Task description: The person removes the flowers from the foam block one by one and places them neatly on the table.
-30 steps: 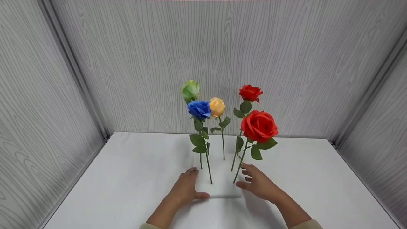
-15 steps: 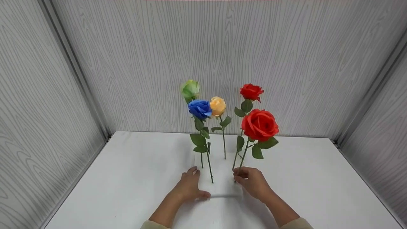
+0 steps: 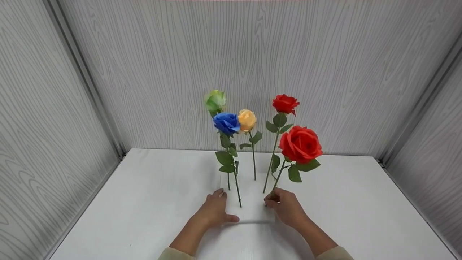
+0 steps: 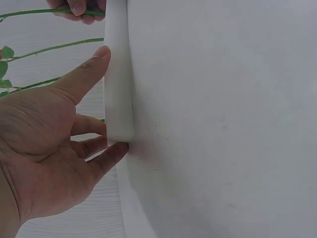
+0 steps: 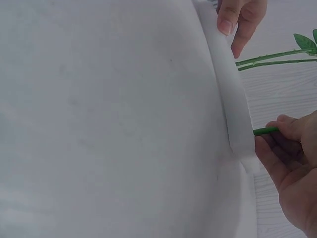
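Thumb and fingertips of my right hand (image 3: 285, 207) pinch the lower stem of the large red rose (image 3: 301, 144), which leans right in the head view. The green stem (image 5: 266, 131) enters the block beside those fingertips in the right wrist view. My left hand (image 3: 214, 209) holds the near left corner of a flat white block (image 3: 256, 221), thumb along the front edge, other fingers at the left side. Also standing in the block are a blue rose (image 3: 226, 123), a pale green rose (image 3: 215, 100), a peach rose (image 3: 247, 120) and a smaller red rose (image 3: 285, 104).
The block lies on a white table (image 3: 162, 187). A grey wood-grain panel (image 3: 173, 72) rises behind it, with similar panels at the left and right. Leaves of the rear red rose hang close to the large rose's stem.
My right hand has moved in from beside the large red rose and grasped its stem. The bloom has shifted and tilted slightly right. My left hand stays at the block's corner.
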Motion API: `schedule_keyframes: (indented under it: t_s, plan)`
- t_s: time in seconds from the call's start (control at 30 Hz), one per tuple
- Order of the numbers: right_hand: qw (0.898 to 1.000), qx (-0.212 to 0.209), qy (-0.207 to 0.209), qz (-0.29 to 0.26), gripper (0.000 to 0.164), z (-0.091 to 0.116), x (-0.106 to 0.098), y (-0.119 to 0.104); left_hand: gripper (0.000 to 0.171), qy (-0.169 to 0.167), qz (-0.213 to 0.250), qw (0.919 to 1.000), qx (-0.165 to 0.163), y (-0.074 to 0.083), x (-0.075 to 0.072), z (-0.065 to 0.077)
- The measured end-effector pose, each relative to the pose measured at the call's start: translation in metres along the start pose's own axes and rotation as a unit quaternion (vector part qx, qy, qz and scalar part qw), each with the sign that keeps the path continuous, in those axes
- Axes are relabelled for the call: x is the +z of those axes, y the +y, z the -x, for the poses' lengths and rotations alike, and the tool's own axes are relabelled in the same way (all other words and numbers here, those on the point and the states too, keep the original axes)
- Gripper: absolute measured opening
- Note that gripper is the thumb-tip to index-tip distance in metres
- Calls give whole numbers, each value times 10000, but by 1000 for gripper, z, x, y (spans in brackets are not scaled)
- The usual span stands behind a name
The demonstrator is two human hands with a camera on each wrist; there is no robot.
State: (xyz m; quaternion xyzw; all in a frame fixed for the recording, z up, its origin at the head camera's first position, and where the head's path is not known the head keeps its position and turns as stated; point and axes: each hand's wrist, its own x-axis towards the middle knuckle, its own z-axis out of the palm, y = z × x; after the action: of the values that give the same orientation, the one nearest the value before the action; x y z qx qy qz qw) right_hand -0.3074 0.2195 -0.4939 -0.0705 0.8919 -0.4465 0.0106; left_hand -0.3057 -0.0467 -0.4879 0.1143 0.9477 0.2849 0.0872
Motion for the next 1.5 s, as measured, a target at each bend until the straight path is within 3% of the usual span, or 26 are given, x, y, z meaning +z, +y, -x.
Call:
schedule_keyframes:
  t_s: [0.43,0.9,1.23,1.5]
  plan:
    - [9994,-129,267,154,7,0,5,-3,104,18,-390,9992,28,6,-4,3]
    - [9972,-468,534,-246,7,3,1,1,105,-55,-744,9972,44,6,-1,0]
    - [9920,-680,756,-747,7,4,-2,2,104,-87,-758,9970,152,6,-3,3]
    - [9914,-672,818,-764,11,9,-12,2,104,-88,-666,9976,146,6,-2,1]
